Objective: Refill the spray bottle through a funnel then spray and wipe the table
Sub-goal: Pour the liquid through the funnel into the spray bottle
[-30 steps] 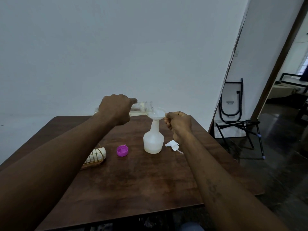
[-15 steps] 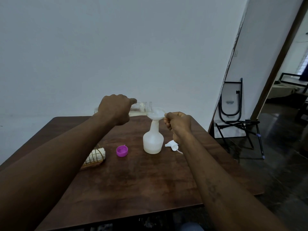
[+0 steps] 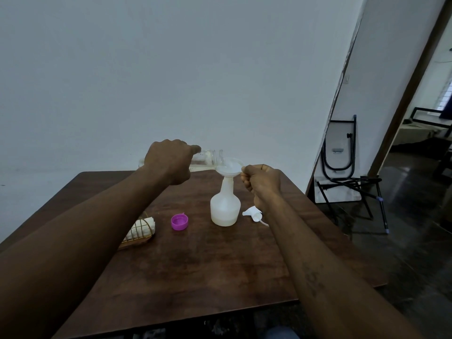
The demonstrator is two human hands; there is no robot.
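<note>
A white spray bottle stands upright without its head near the middle of the dark wooden table, with some liquid at its bottom. A white funnel sits in its neck. My right hand pinches the funnel's rim on the right. My left hand grips a clear bottle tipped on its side, its mouth over the funnel. The white spray head lies on the table to the right of the spray bottle, partly behind my right wrist.
A purple cap lies left of the spray bottle. A wire basket with a folded white cloth sits further left, partly behind my left arm. A folded black-framed table leans on the wall at the right.
</note>
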